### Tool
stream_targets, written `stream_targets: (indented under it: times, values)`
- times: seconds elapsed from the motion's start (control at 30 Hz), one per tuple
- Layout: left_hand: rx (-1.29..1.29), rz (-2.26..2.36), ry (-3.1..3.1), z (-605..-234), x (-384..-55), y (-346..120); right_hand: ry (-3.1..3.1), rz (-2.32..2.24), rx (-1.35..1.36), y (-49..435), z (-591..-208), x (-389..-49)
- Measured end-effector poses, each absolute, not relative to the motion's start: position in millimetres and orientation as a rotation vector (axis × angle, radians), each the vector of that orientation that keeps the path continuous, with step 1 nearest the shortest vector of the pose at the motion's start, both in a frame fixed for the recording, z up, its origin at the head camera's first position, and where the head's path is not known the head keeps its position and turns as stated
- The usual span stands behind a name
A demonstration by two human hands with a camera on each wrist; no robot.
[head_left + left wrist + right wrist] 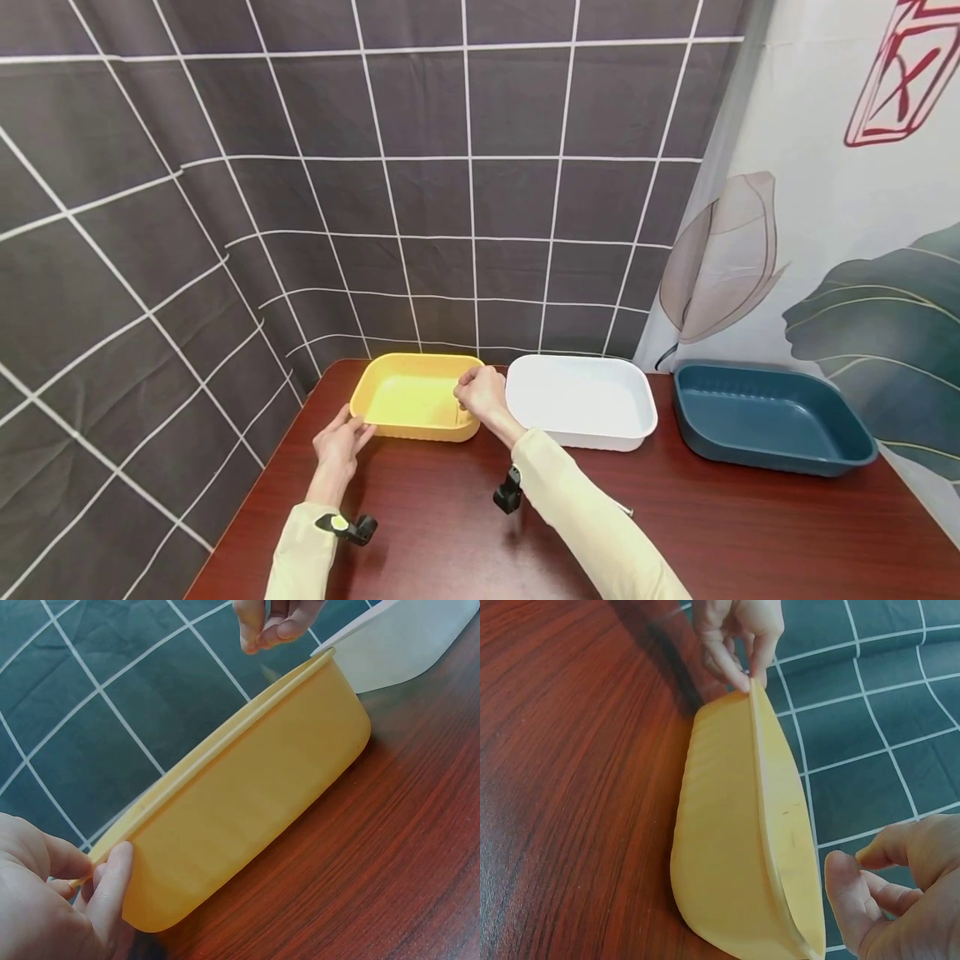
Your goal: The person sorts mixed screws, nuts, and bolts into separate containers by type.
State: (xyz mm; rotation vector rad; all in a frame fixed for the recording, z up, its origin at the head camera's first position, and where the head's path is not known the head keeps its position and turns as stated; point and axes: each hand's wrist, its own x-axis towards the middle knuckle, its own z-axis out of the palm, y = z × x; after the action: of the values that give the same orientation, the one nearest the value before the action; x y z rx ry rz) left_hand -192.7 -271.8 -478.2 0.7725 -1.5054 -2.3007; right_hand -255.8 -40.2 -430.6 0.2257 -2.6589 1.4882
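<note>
My left hand [337, 442] pinches the rim of a yellow plastic tray [420, 429] at its near left corner, thumb and fingers on either side of the edge. Over the tray's right end hovers my right hand [483, 392], its fingers loosely bent and apart from the rim. No held thing shows between its fingertips. Just below them, in the left wrist view, is a small blurred speck [270, 673], too unclear to name. Small dark marks [791, 810] show on the tray's inner wall in the right wrist view.
A white tray [581, 442] stands right of the yellow one, and a dark blue tray [780, 458] farther right. A small metal piece, perhaps a screw [624, 508], lies on the brown table [435, 517], partly behind the right sleeve. A gridded curtain [517, 200] hangs behind.
</note>
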Motion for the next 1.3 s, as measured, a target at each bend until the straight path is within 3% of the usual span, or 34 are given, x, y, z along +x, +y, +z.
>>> stream_targets:
  times: [0.3, 0.6, 1.3]
  values:
    - [0.780, -2.302, -1.514, -475.8, -197.7, -268.5, -2.553, 1.618, 0.201, -10.6, -419.5, -254.8]
    - [0.773, -2.308, -1.518, -475.6, -196.8, -269.9, -2.443, 1.734, 0.169, 49.5, -403.7, -242.4]
    - [0.746, -2.328, -1.509, -476.5, -188.4, -268.4, -2.421, 1.829, 0.088, 163.6, -414.8, -179.2]
